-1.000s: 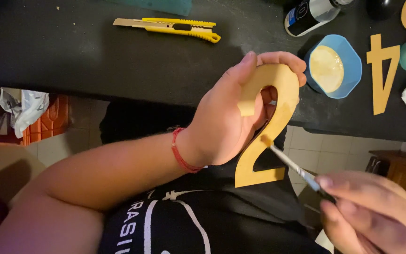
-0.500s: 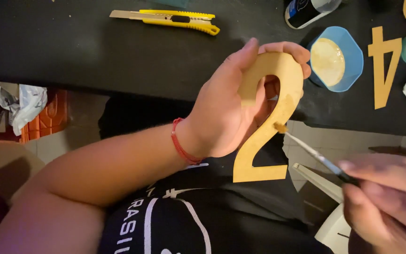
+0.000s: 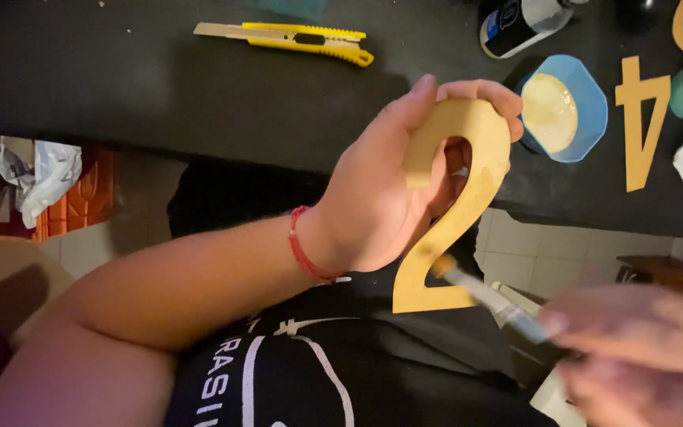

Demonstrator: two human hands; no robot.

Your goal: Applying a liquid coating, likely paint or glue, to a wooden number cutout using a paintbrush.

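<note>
Your left hand (image 3: 393, 190) grips the yellow cut-out numeral (image 3: 456, 205) by its top curve — your right hand (image 3: 642, 348), blurred, pinches a brush (image 3: 488, 296) touching its lower stem.

Head camera, looking steeply down from close above.

I had only this one view: it faced down past the black table edge (image 3: 199, 134) onto my lap, with both hands near the lens and the right hand (image 3: 642, 348) blurred at the frame's lower corner.
</note>
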